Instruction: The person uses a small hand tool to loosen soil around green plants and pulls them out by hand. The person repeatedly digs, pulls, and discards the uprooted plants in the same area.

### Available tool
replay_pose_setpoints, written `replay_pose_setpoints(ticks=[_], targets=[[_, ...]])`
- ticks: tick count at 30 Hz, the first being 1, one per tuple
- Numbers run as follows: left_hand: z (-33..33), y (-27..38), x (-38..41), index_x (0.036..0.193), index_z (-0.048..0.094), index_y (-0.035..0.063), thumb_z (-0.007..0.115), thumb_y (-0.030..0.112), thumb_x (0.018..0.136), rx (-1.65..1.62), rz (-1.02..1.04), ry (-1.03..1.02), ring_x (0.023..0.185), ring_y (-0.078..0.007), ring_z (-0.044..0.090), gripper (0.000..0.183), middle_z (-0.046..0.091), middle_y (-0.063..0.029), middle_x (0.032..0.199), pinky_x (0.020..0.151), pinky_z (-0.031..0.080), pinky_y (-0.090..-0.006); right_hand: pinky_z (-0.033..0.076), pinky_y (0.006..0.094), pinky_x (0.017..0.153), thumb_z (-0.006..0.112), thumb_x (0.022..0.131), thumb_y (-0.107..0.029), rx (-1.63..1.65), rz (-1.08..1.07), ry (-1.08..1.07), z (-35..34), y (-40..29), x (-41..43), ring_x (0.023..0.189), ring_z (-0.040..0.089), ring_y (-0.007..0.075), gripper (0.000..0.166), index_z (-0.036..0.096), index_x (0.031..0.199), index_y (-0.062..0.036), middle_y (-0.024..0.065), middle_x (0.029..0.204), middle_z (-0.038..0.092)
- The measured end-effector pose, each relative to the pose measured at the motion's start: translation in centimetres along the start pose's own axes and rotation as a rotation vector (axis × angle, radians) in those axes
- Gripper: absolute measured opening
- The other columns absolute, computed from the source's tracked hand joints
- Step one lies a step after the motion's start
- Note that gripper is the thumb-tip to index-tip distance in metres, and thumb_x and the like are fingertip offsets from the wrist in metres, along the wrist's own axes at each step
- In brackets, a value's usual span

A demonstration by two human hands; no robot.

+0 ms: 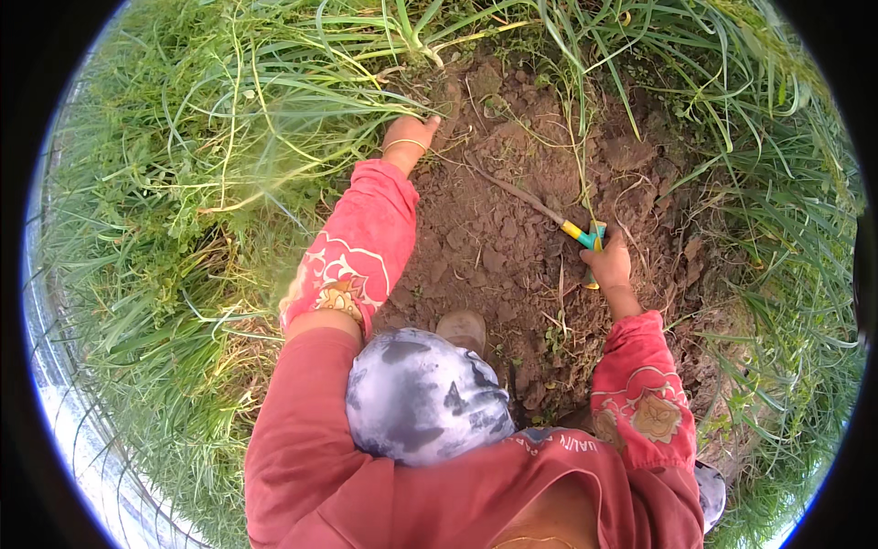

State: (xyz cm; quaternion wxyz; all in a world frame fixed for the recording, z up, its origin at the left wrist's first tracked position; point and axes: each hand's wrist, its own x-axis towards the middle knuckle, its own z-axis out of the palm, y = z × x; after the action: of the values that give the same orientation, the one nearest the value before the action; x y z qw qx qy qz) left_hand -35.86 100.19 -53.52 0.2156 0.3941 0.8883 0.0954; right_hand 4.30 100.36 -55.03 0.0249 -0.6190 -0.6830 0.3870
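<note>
My left hand (410, 134) is at the upper middle, at the edge of the leafy growth, closed around the base of some long green leaves (357, 106). My right hand (609, 261) grips the green and yellow handle (591, 237) of a hand tool with a long, narrow metal shaft (521, 195). The shaft points up and left over the bare brown soil; its far end lies close to the ground, and I cannot tell its exact shape. Red patterned sleeve covers are on both forearms.
Clumps of long-leaved green plants (415, 44) stand at the top, with dense growth (137, 206) on the left and more leaves (796, 226) on the right. Broken clods of soil (494, 261) lie between. A shoe tip (462, 329) shows by my knee (425, 398).
</note>
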Motion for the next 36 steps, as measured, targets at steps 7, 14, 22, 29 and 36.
replay_pose_setpoints(ticks=[7, 14, 22, 29, 36], targets=[[3.5, -1.1, 3.3, 0.107, 0.059, 0.0040, 0.058, 0.042, 0.083, -0.281, 0.380, 0.460, 0.099, -0.0294, 0.058, 0.045, 0.061, -0.0184, 0.104, 0.083, 0.043, -0.0371, 0.041, 0.0231, 0.045, 0.066, 0.076, -0.005, 0.702, -0.019, -0.392, -4.9, -7.7, -2.2, 0.050, 0.051, 0.0078, 0.026, 0.058, 0.101, 0.0005, 0.0009, 0.066, 0.056], [3.8, -1.3, 3.8, 0.067, 0.063, 0.0055, 0.041, 0.046, 0.091, -0.907, 0.111, 0.104, 0.066, -0.0176, 0.052, 0.052, 0.058, -0.0057, 0.066, 0.065, 0.041, -0.0318, 0.049, 0.0303, 0.059, 0.063, 0.079, -0.011, 0.130, -0.144, -0.265, 0.1, -17.7, 0.6, 0.063, 0.060, 0.0145, 0.023, 0.060, 0.099, 0.0005, 0.0125, 0.071, 0.062], [1.5, -1.7, 4.9, 0.058, 0.034, 0.0112, 0.043, 0.043, 0.092, -1.712, -0.155, 0.012, 0.043, -0.0141, 0.032, 0.048, 0.032, 0.0001, 0.051, 0.044, 0.029, -0.0306, 0.049, 0.0335, 0.073, 0.071, 0.070, -0.020, 0.329, -0.341, -0.014, 10.3, -11.2, 5.2, 0.080, 0.064, 0.0249, 0.037, 0.060, 0.103, -0.0091, 0.0130, 0.085, 0.065], [-2.8, -6.4, 1.1, 0.060, 0.038, 0.0111, 0.039, 0.042, 0.094, -1.750, -0.391, 0.697, 0.049, -0.0135, 0.035, 0.045, 0.036, -0.0004, 0.054, 0.045, 0.029, -0.0303, 0.048, 0.0325, 0.077, 0.067, 0.074, -0.018, 0.025, -0.313, -0.479, -2.8, -15.5, -0.3, 0.084, 0.061, 0.0248, 0.050, 0.051, 0.117, 0.0012, 0.0152, 0.093, 0.063], [0.0, 0.3, 3.5, 0.080, 0.059, -0.0032, 0.045, 0.041, 0.092, -1.502, -0.111, 0.079, 0.043, -0.0095, 0.035, 0.048, 0.044, -0.0002, 0.052, 0.042, 0.030, -0.0249, 0.037, 0.0221, 0.037, 0.060, 0.076, -0.004, 0.333, -0.155, -0.371, -12.3, -19.5, -1.2, 0.043, 0.048, 0.0069, 0.031, 0.055, 0.107, 0.0007, 0.0003, 0.061, 0.052]])
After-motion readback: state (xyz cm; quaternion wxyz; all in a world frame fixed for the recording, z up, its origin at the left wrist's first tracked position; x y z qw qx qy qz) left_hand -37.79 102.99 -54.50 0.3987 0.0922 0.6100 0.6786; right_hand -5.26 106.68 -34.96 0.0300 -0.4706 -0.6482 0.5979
